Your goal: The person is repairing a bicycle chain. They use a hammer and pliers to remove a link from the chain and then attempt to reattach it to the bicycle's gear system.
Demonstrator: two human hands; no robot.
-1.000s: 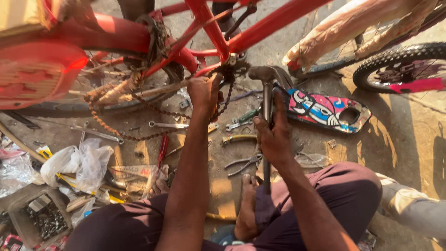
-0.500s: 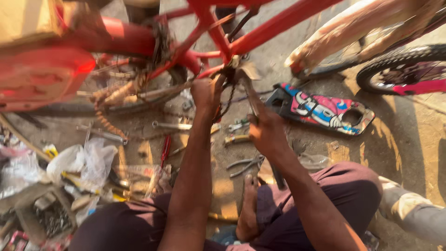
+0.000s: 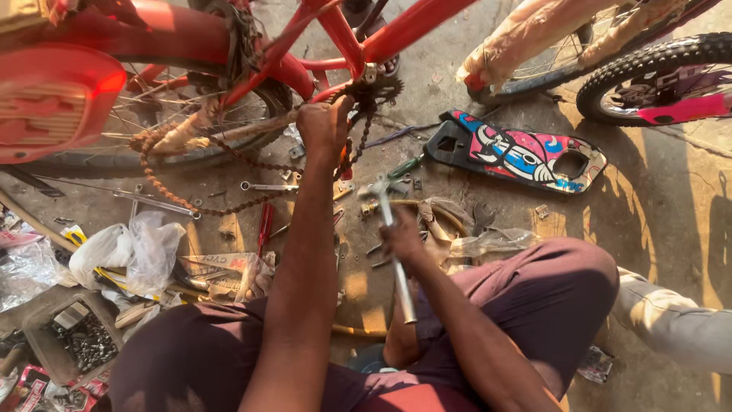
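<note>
Gripping closed around something small at the chainring (image 3: 371,90), at 12 o'clock: left hand (image 3: 324,126), arm stretched forward. Wrapping tight on the hammer (image 3: 393,244) handle, right hand (image 3: 402,238) at 6 o'clock, head pointing up. Probably striking at the crank; needing next a steady, aimed blow. Hanging loose at 9 o'clock, rusty chain (image 3: 179,194).

Left hand (image 3: 324,128): arm stretched forward, fingers closed in a fist.
Right hand (image 3: 402,238): drawn back, bent elbow, fingers curled closed.
</note>
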